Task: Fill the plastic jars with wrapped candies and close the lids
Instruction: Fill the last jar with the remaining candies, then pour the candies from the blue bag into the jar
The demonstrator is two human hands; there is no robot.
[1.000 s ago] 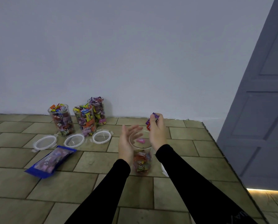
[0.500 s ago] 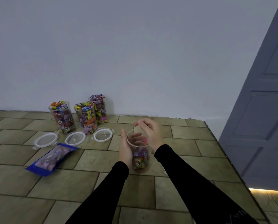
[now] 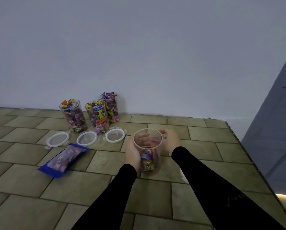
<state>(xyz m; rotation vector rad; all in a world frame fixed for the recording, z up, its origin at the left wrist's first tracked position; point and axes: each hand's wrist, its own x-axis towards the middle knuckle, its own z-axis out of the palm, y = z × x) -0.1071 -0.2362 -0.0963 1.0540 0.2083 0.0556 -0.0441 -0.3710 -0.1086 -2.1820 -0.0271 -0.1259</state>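
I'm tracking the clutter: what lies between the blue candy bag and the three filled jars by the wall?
In the head view, three clear lids lie in a row on the tiled surface between the blue candy bag and the three filled jars.

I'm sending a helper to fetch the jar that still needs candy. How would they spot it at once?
Start at the pale wall, where three brim-full jars stand behind three loose lids. Come forward and right along the tiled surface to the jar between the left hand and right hand. Only it is partly filled.
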